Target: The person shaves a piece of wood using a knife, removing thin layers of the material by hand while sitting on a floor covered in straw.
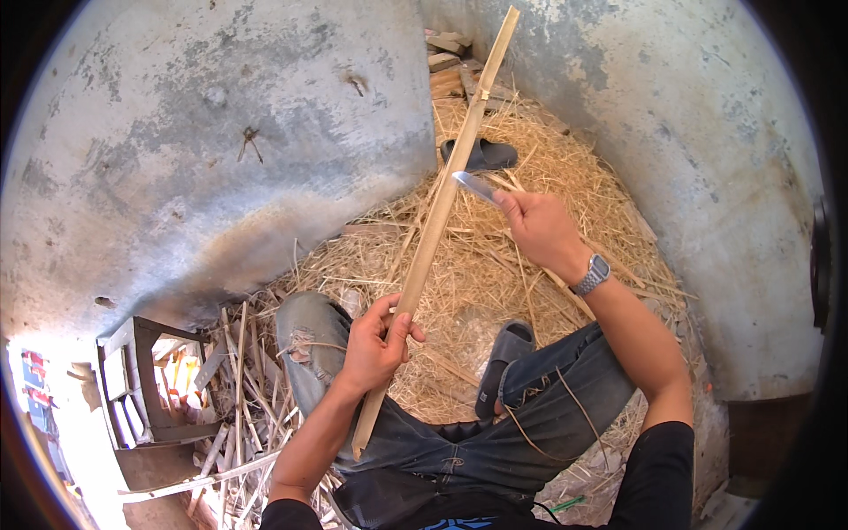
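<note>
Here, the left hand (375,346) clasps the slat (430,238) near its lower end, thumb and fingers closed about it; the slat slants from the jeans (402,449) below this grip to well above it. Above and right of that grip, the right hand (541,230) is clenched around the knife (478,187), its tip at the slat's edge. Shavings (565,172) lie beneath both grips.
</note>
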Demonstrator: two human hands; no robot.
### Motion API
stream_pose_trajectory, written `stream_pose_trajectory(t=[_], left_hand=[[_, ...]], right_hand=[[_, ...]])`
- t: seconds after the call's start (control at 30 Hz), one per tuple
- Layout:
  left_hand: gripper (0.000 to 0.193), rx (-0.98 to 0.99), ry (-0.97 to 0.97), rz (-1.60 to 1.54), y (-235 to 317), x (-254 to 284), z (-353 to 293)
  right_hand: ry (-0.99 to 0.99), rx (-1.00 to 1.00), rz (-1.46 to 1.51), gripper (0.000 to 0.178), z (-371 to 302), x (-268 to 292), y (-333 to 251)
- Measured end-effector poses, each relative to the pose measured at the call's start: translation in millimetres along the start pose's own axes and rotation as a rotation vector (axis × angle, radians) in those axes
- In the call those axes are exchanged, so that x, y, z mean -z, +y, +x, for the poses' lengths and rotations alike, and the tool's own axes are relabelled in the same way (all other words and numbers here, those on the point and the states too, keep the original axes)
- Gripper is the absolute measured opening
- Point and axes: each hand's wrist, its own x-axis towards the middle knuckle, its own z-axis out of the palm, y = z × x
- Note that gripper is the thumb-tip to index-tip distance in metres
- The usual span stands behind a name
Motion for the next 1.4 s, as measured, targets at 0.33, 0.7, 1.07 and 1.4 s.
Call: stream_pose_trajectory(t=[0.33, 0.7, 1.07, 1.4], left_hand=[[0.038, -0.002, 0.072, -0.128, -1.1, 11.6, 7.3], [0.042, 0.081, -0.079, -0.203, 5.5, 7.3, -0.5], [0.042, 0.098, -0.141, -0.187, 5.0, -4.5, 0.4], [0.047, 0.116, -0.353, -0.3, -0.5, 8.7, -17.5]], right_hand=[[-0.321, 0.097, 0.123, 0.051, -52.5, -43.7, -41.5], [-0.126, -0.138, 0.481, 0.038, -12.8, -19.2, -23.6], [-0.236, -0.069, 0.527, 0.027, -20.8, -31.0, -28.0], [0.109, -0.155, 0.506, 0.041, 7.7, 7.2, -3.7]])
